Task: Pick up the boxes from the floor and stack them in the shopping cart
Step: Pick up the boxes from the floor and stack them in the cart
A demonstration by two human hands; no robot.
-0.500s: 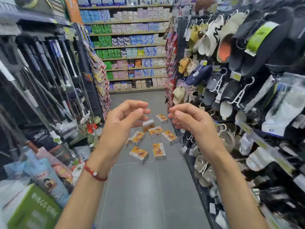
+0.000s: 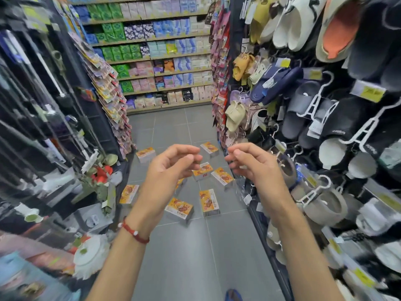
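Several small orange-and-yellow boxes lie scattered on the grey tiled aisle floor, among them one (image 2: 179, 210) nearest me, one (image 2: 209, 202) to its right and one (image 2: 145, 154) further back on the left. Both arms reach out in front of me at chest height, well above the boxes. My left hand (image 2: 171, 165) has loosely curled fingers and holds nothing. My right hand (image 2: 251, 162) mirrors it, fingers loosely curled and empty. My left hand partly covers a box behind it. No shopping cart is in view.
A rack of hanging slippers (image 2: 314, 109) lines the right side of the narrow aisle. Mops, brooms and artificial flowers (image 2: 99, 172) crowd the left side. Shelves of packaged goods (image 2: 156, 61) close the far end. A blue shoe tip (image 2: 233, 295) shows at the bottom.
The view has moved forward along the aisle, so the boxes sit nearer and another box shows at the left. Both hands keep the same raised, loosely curled pose.
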